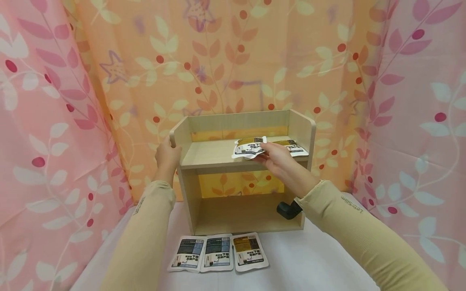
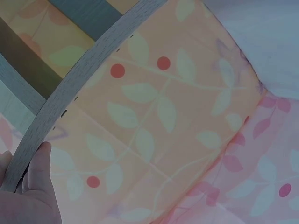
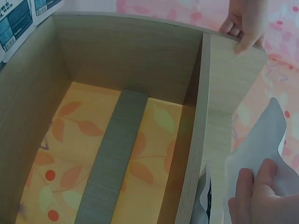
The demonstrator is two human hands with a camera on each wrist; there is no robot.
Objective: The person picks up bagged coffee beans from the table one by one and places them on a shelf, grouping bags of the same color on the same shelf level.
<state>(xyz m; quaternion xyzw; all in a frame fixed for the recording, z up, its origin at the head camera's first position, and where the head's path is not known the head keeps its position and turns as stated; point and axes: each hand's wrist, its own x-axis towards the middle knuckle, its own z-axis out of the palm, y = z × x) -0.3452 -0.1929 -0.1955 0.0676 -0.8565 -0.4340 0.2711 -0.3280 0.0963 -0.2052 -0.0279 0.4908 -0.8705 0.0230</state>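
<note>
A small pale wooden shelf [image 1: 212, 163] stands on the white-covered table. My left hand [image 1: 167, 157] grips the front edge of its left side panel [image 2: 70, 88], with fingers on both sides of the board. In my right hand [image 1: 278, 159] is a flat white pouch [image 1: 247, 148] with a gold and black label, pinched at its right edge with the thumb on top and fingers beneath. It is held over the upper board, and the right wrist view shows its plain back [image 3: 257, 149]. A similar gold-labelled pouch [image 1: 299, 150] lies at the right of that board, partly behind the hand.
Before the shelf lie two blue-labelled pouches [image 1: 186, 254] and one gold-labelled pouch [image 1: 250, 251] in a row. A black wrist mount [image 1: 289, 210] juts from the right sleeve in front of the lower compartment. Patterned curtains [image 1: 225, 60] hang behind and at both sides.
</note>
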